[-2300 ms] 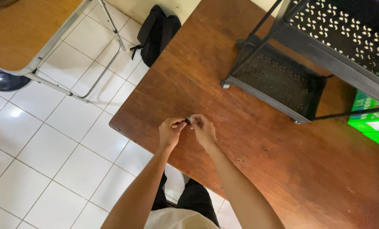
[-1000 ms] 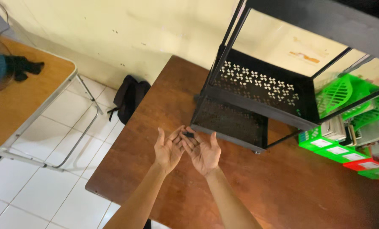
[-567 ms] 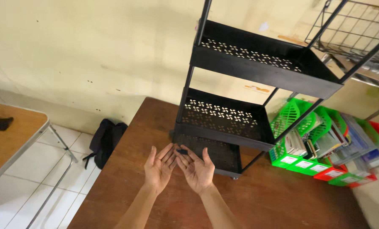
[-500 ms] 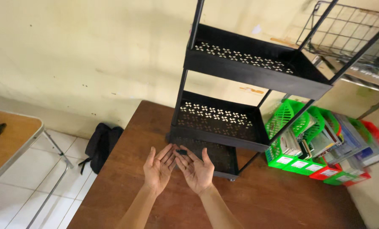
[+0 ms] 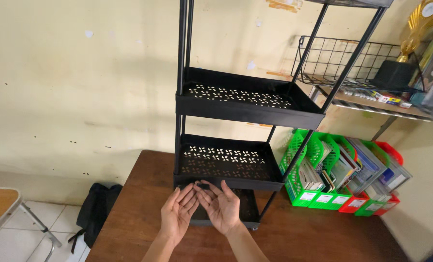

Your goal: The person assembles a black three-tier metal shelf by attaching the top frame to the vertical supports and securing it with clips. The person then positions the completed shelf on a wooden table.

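Left hand (image 5: 176,215) and right hand (image 5: 222,209) open, palms up, small black part (image 5: 203,186) at fingertips, below black tiered rack (image 5: 228,162) shelf

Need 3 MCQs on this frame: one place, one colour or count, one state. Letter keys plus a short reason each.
1. Where does the black tiered rack stand?
A. on the brown wooden table
B. on the tiled floor
C. on the wall shelf

2. What colour are most of the file bins right of the rack?
A. blue
B. green
C. yellow

3. How are the left hand and right hand held?
A. clenched in fists
B. flat on the table
C. open, palms up, side by side

Answers:
1 A, its base sits on the tabletop.
2 B, the nearer bins are bright green, with a red one behind.
3 C, the fingers are spread, with a small dark piece at the right fingertips.
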